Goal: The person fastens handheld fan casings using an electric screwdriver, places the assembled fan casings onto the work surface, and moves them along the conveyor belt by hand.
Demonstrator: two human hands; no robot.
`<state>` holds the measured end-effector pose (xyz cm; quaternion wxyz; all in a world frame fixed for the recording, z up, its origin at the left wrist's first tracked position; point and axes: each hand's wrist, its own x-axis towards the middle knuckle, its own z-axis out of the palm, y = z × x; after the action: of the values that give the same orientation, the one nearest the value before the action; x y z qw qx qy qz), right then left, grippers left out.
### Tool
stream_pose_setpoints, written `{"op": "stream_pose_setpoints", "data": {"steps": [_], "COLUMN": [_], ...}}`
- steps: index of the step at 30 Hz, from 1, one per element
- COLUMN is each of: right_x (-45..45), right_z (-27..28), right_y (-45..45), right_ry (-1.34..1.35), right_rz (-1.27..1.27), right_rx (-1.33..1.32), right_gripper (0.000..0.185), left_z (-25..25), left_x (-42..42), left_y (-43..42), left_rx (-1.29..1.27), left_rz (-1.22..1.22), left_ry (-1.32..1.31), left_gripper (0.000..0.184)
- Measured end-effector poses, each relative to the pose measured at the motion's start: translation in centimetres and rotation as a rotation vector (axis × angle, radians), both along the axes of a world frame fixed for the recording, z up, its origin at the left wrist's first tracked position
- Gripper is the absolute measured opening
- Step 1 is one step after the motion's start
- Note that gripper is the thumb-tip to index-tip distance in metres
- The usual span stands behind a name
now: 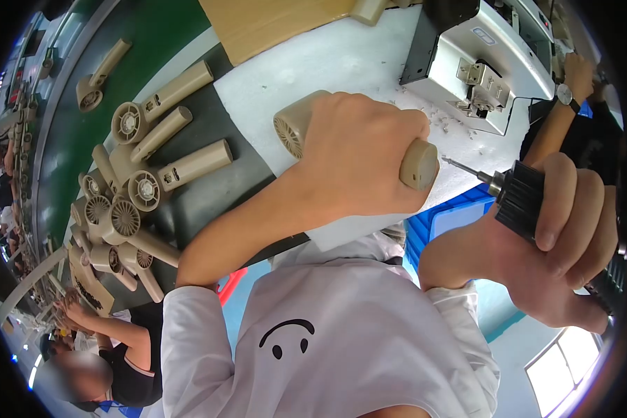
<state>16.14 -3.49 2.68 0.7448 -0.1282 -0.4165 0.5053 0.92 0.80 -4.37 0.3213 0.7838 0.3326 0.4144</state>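
Observation:
My left hand point(362, 157) is wrapped round a beige handheld fan body point(298, 120). The fan's vented round head sticks out on the left of the fist, and its flat handle end shows on the right. In my right hand point(550, 237) is a black electric screwdriver point(520, 198). Its thin metal bit points left at the handle end, with a small gap between them.
A metal screw-feeding machine point(460, 59) stands at the upper right, small screws scattered beside it. Several beige fan bodies point(195, 166) are piled on the left. Another lies on the green belt point(146, 42). A blue crate point(460, 212) sits below. Other people work at both sides.

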Motion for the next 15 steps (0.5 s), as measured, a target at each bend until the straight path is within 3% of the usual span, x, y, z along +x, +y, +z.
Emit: {"op": "stream_pose_setpoints", "data": {"steps": [8, 15], "right_x": [-1.3, -0.9], "right_z": [-1.4, -1.5], "right_y": [0.9, 1.3], "right_ry": [-0.082, 0.053], "right_rz": [-0.161, -0.048], "right_rx": [0.138, 0.175], "right_gripper": [0.041, 0.053], "left_z": [-0.1, 0.5], "left_x": [0.1, 0.2], "left_y": [-0.3, -0.1], "left_rx": [-0.063, -0.054], "left_rz": [0.015, 0.013], "left_ry": [0.105, 0.119], "left_gripper": [0.018, 0.015]}}
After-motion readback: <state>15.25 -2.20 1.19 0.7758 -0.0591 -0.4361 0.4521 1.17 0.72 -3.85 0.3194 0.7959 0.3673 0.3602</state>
